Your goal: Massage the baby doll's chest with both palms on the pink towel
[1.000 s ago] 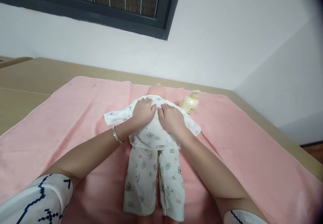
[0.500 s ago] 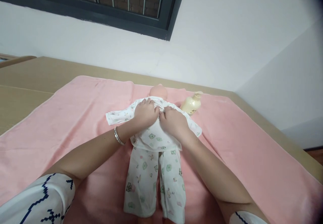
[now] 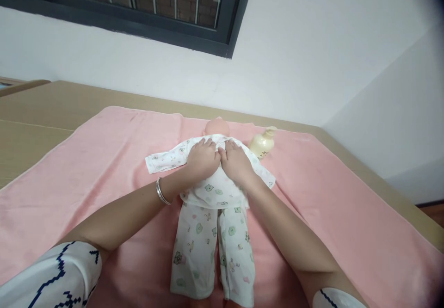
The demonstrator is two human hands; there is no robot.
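Observation:
A baby doll [image 3: 217,126] lies stretched out with its head toward the wall. It wears a white long-sleeved top [image 3: 215,194] and matching trousers [image 3: 197,248], both printed with small green and pink figures. My left hand [image 3: 203,159] lies on the left side of the doll's chest, fingers stretched out over the cloth. On the other side of the chest rests my right hand [image 3: 237,161], also flat, its thumb close to the left one. Both hands cover most of the top's front. A pump bottle [image 3: 262,145] of pale yellow liquid is beside the doll's right-hand shoulder.
A pink cloth [image 3: 114,160] spreads under the doll over a wooden surface [image 3: 34,102]. Behind it rises a white wall [image 3: 277,67] with a dark-framed, barred window [image 3: 166,3]. A silver bangle [image 3: 162,191] circles my left wrist.
My fingers were bent, bunching the front of the top near its neck. Now they have let go and flattened on the chest, and the cloth there looks smoother.

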